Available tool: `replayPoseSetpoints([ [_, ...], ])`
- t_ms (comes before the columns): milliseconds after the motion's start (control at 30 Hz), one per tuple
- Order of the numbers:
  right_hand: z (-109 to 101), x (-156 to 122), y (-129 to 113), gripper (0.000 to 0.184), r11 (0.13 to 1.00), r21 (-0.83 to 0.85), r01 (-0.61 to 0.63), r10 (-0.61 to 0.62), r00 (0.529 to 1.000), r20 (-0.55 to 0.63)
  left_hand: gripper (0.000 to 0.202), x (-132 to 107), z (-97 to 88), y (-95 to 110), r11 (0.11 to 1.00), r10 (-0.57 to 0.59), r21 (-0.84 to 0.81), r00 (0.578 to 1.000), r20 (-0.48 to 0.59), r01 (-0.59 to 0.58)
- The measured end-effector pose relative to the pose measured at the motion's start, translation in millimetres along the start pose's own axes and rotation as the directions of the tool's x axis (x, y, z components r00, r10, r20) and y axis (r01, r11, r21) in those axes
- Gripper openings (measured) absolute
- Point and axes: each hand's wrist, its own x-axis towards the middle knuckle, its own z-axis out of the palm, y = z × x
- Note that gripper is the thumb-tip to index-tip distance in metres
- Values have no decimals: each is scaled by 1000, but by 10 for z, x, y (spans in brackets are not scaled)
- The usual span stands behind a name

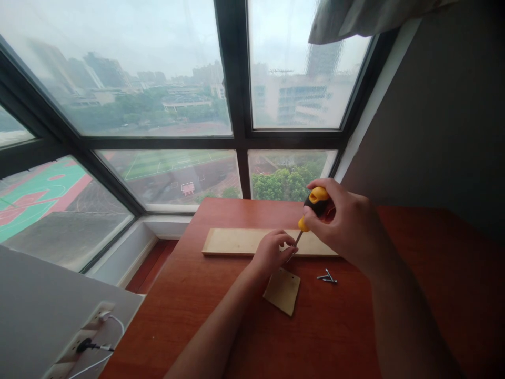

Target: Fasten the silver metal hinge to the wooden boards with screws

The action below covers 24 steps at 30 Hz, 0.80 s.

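My right hand [347, 226] is closed around the yellow and black handle of a screwdriver [313, 204], whose thin shaft slants down and to the left. My left hand [272, 252] pinches its fingers together at the shaft's tip, over the top edge of a small pale wooden plate [283, 292]; what it pinches is too small to make out. Just behind both hands a long pale wooden board [236, 241] lies flat across the reddish-brown table [189, 295]. A few loose screws [327, 277] lie on the table right of the small plate.
The table stands against a large window with dark frames [236, 142]. A grey wall [434, 116] rises on the right. At the lower left a white power strip [84, 337] with plugged cables lies on a grey surface.
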Motion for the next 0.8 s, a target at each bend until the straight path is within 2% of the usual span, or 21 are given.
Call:
replayPoseSetpoints([
  [233, -187, -7, 97, 26, 995, 81, -55, 60, 997, -53, 9, -31, 29, 122, 995, 17, -96, 994, 106, -6],
  [367, -183, -97, 326, 25, 990, 120, -77, 89, 992, -95, 10, -71, 133, 136, 996, 48, -85, 984, 173, -34],
  [433, -156, -167, 488, 29, 977, 166, -132, 152, 982, -111, 10, -97, 202, 133, 998, 61, -47, 978, 201, -52],
  [533, -100, -290, 752, 33, 927, 305, -220, 272, 952, -138, 10, -135, 298, 120, 997, 58, 33, 970, 235, -68],
  [600, -48, -375, 921, 33, 879, 395, -268, 335, 936, -109, 12, -152, 336, 112, 994, 56, 77, 969, 240, -76],
  [800, 152, -568, 1274, 34, 750, 553, -363, 497, 861, -109, 15, -159, 331, 151, 968, 73, 211, 953, 295, -139],
])
